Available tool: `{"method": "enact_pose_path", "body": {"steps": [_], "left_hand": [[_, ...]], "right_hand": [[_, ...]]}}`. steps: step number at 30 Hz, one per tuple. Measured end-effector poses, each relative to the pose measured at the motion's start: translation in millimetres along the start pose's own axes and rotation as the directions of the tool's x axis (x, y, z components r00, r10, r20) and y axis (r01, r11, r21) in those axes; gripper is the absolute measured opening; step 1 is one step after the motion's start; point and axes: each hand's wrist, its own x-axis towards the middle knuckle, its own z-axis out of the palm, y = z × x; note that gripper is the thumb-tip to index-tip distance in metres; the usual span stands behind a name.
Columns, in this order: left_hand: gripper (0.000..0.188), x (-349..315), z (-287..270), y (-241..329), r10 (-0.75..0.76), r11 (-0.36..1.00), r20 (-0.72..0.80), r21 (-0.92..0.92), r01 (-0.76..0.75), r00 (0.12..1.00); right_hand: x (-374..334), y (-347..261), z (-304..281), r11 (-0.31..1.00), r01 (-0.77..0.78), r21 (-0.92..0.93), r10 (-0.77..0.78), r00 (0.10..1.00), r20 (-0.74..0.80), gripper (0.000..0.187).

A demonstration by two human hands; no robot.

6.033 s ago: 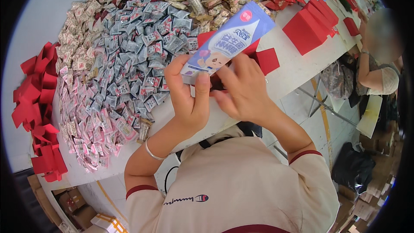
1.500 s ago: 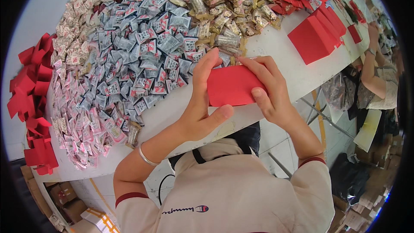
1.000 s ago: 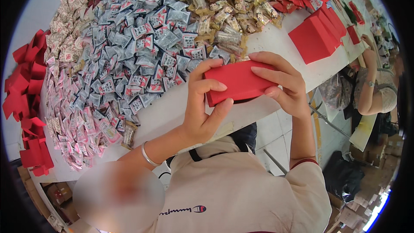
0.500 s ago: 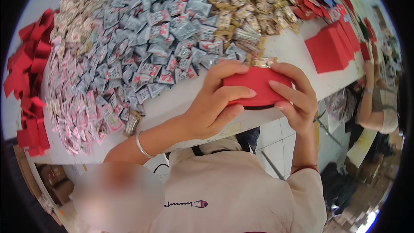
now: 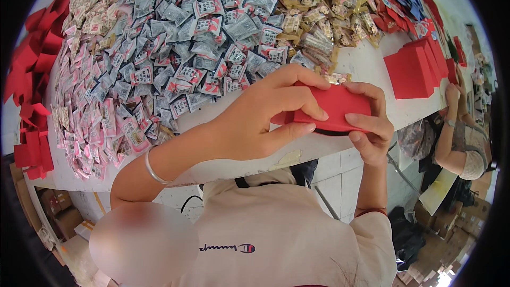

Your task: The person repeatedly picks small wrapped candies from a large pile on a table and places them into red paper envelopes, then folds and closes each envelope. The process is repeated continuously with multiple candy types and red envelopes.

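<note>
A small red box [image 5: 337, 107] is held between my two hands above the front edge of the table. My left hand [image 5: 281, 111] grips its left end, fingers on the top face and thumb along the near side. Around the right end curls my right hand [image 5: 373, 125], with its thumb at the lower near corner. A dark gap shows along the box's near lower side. Just beyond the box lies a small gold-wrapped packet [image 5: 338, 78]. Behind my left hand spreads a pile of small blue-grey packets [image 5: 207, 50].
Pink packets [image 5: 106, 122] lie at the left, gold ones [image 5: 313, 13] at the back. Folded red boxes [image 5: 37, 64] line the left edge; more red boxes [image 5: 411, 72] stand at the right. Another person's arm [image 5: 449, 130] is at the far right, beyond cartons [image 5: 451, 228].
The red box and both hands have shifted to the right. My left hand's fingers have moved over the box's left end. The whole view has also shifted slightly.
</note>
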Motion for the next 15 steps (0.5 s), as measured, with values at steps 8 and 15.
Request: {"method": "enact_pose_path", "body": {"steps": [8,15], "left_hand": [[0.031,-5,-6,-9,0.178,0.945,0.125,0.255,-0.205,0.976],[0.040,-3,17,-16,0.267,0.911,-0.060,0.342,-0.232,0.962]], "right_hand": [[-4,1,-7,0.996,0.001,0.089,-0.008,0.997,0.077,0.025],[-7,1,-3,0.998,0.054,0.020,-0.057,0.988,0.143,0.023]]}}
